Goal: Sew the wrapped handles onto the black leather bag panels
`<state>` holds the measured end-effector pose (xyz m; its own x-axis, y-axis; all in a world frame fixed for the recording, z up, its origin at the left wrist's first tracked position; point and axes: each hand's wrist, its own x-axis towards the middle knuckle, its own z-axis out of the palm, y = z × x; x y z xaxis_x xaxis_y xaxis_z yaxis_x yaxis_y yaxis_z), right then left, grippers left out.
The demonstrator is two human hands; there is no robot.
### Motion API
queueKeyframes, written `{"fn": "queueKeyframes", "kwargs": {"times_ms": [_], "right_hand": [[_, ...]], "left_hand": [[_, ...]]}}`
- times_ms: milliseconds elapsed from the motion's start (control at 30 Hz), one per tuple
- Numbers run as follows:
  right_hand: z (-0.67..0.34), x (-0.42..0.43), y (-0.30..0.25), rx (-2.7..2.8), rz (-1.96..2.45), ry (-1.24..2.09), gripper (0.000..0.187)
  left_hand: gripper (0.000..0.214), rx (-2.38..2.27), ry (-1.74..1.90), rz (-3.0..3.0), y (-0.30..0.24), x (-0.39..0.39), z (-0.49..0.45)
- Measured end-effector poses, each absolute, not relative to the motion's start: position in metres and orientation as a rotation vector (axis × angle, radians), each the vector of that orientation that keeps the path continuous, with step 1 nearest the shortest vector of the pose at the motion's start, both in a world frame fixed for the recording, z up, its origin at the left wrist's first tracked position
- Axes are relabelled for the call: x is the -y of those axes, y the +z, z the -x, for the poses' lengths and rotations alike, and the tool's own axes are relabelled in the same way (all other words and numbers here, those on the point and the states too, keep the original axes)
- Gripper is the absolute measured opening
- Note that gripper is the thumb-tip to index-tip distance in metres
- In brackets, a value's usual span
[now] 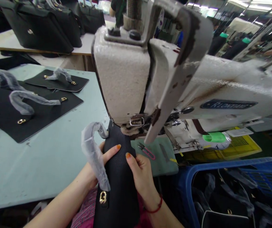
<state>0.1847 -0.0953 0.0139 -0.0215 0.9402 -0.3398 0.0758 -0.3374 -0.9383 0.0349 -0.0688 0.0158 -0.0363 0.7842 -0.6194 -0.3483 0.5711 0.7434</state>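
A black leather bag panel point(119, 177) runs up from my lap under the head of a cream sewing machine point(131, 79). Its wrapped grey handle point(94, 152) loops on the left, fixed by a gold ring point(103, 197). My left hand point(98, 164) grips the panel's left edge, thumb on top, partly behind the handle. My right hand point(142, 174) grips the right edge, thumb pressed on the leather; a red cord circles its wrist.
Black panels with wrapped handles point(31, 104) lie on the pale table point(43, 158) at left. Finished black bags point(43, 28) stand on the far table. A blue crate point(233, 190) of bag parts sits at right; thread snips point(146, 151) lie on the machine bed.
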Motion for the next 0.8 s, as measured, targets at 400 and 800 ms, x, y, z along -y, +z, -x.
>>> {"fn": "queueKeyframes", "kwargs": {"times_ms": [400,800], "right_hand": [[-0.176,0.067,0.007,0.952,1.387,1.537,0.051],[-0.165,0.045,0.006,0.971,1.345,1.39,0.048]], "left_hand": [[0.048,-1.319,1.002,-0.505,0.028,0.035,-0.029],[0.056,-1.456,0.982,-0.565,0.035,0.007,-0.026]]}}
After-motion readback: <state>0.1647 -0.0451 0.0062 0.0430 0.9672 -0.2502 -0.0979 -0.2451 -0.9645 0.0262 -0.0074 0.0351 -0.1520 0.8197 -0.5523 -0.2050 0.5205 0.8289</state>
